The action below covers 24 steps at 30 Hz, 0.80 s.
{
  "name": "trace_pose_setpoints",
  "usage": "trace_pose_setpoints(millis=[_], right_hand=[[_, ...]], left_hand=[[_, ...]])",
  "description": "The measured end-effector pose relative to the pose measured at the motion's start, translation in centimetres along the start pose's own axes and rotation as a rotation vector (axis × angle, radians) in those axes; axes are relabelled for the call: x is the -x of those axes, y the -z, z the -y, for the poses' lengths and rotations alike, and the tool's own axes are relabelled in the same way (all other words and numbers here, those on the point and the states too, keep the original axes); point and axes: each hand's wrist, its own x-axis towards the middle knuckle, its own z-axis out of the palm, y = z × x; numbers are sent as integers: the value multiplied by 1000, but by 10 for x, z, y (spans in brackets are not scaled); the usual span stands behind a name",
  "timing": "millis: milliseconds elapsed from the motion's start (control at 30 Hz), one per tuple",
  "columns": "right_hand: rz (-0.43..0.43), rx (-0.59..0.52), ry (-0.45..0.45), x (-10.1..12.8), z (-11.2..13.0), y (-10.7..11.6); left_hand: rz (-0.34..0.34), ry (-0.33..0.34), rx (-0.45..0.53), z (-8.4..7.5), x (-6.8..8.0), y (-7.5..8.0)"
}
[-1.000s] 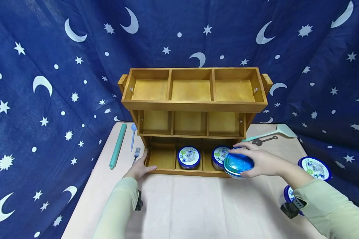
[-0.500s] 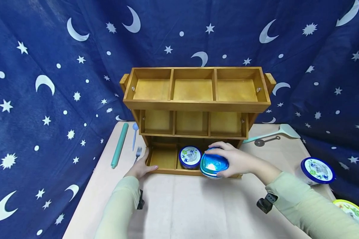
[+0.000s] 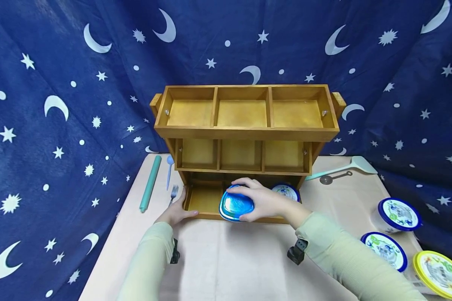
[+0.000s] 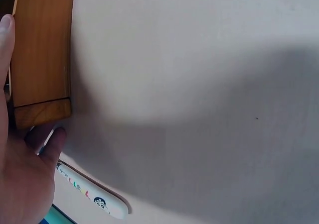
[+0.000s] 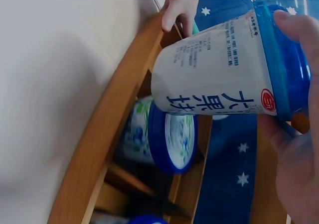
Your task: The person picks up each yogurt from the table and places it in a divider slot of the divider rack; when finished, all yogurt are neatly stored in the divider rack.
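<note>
Held cup: the blue-lidded yogurt cup [image 3: 236, 206] hung over the front edge of the wooden rack [image 3: 245, 133], bottom tier, above the middle compartment.
Right hand: the right hand [image 3: 263, 202] had its fingers curled round the lid from above.
Left hand: the left hand [image 3: 175, 213] lay flat against the rack's left corner, fingers relaxed.
Done: one cup [image 3: 286, 191] sat in the right compartment; another cup [image 5: 164, 137] lay beneath the held one.
Left: three cups [image 3: 398, 214] waited on the table [image 3: 248, 267]; both upper tiers held nothing.
</note>
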Motion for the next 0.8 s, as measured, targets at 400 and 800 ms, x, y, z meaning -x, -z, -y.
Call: trace_pose_setpoints(millis=[400, 800], right_hand=[[-41, 0, -12, -41, 5, -29], [-78, 41, -41, -65, -4, -55]], left_hand=[[9, 73, -21, -5, 2, 0], [8, 77, -24, -2, 1, -1]])
